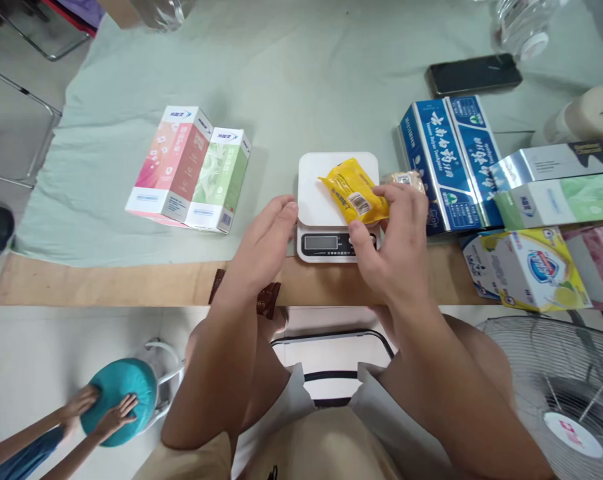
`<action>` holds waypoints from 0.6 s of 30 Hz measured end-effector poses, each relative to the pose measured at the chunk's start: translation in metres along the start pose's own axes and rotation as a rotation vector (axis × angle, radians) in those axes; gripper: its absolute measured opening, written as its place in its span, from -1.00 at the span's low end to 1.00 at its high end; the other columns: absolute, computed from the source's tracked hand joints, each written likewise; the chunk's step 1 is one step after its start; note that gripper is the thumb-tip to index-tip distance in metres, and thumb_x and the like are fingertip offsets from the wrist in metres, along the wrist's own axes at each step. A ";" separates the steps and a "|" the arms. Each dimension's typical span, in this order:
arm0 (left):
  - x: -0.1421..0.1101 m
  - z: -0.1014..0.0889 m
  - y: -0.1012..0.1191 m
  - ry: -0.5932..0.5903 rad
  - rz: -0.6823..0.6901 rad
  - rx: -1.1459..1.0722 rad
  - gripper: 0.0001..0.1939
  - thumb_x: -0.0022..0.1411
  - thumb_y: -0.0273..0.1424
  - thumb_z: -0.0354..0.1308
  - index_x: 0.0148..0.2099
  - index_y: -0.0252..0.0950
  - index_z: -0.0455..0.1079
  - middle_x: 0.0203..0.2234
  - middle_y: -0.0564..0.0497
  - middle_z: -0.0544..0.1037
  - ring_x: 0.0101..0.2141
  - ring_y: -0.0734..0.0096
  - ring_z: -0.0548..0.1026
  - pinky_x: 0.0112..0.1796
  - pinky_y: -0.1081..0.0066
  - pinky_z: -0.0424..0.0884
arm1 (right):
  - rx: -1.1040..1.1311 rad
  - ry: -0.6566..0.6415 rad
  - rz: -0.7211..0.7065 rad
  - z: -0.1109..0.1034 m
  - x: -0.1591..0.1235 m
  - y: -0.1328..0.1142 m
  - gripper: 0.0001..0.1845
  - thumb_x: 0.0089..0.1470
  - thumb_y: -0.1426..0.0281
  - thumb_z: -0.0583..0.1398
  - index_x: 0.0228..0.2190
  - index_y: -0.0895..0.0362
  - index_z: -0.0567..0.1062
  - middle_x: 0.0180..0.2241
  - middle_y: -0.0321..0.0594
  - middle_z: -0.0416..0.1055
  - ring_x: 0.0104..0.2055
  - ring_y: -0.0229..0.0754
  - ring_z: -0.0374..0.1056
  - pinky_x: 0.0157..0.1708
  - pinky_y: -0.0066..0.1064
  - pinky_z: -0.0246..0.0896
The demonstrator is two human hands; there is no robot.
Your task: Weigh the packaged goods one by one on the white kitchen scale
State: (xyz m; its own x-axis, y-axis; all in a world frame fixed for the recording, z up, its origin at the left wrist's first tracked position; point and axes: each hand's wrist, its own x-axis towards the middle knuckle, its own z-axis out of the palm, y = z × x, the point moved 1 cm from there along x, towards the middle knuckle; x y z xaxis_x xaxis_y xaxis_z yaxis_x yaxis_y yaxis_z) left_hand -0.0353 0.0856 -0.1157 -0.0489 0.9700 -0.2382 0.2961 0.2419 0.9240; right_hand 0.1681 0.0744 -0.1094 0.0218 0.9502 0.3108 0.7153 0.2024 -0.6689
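The right hand (396, 230) covers the lower right corner of the scale (311, 190) and part of the beige packet (406, 179). The left wrist (236, 287) hides the middle of the brown wrapper (268, 300). The display (321, 243) reading is illegible. The right edge cuts off the fan (571, 427) and cream bottle (589, 117); the left edge, another person's arms (21, 439).

Home-like room: cloth-covered table (291, 80), teal stool (121, 380), caged fan (571, 387), pale floor (31, 353).
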 end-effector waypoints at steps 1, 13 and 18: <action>0.001 -0.003 -0.001 0.017 -0.008 -0.002 -0.47 0.43 0.11 0.00 0.17 -0.12 0.43 0.13 -0.12 0.59 0.10 0.11 0.59 0.12 0.11 0.58 | 0.027 -0.014 0.000 0.001 0.000 -0.001 -0.53 0.25 0.25 0.16 0.15 0.11 0.33 0.22 0.19 0.25 0.35 0.10 0.24 0.16 0.01 0.45; -0.016 -0.004 0.028 0.114 0.362 0.270 -0.64 0.46 -0.11 -0.02 0.02 -0.17 0.49 0.04 -0.08 0.60 0.14 0.18 0.51 0.23 0.22 0.39 | -0.156 -0.089 -0.100 0.009 0.001 -0.008 -0.47 0.24 0.24 0.23 0.21 0.08 0.46 0.31 0.15 0.29 0.35 0.19 0.27 0.30 0.14 0.25; -0.017 0.007 0.028 -0.031 0.480 0.369 -0.63 0.46 -0.14 -0.02 0.07 -0.19 0.49 0.19 -0.17 0.51 0.28 0.12 0.43 0.31 0.10 0.34 | -0.248 -0.221 -0.112 0.022 -0.001 -0.013 -0.55 0.30 0.37 0.20 0.17 -0.13 0.57 0.36 0.02 0.28 0.26 0.19 0.36 0.20 0.14 0.30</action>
State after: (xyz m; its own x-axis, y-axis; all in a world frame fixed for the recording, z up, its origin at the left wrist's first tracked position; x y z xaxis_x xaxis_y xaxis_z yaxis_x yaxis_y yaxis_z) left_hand -0.0194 0.0759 -0.0884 0.1980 0.9661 0.1659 0.5899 -0.2526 0.7670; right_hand 0.1434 0.0759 -0.1155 -0.1985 0.9592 0.2013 0.8533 0.2701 -0.4460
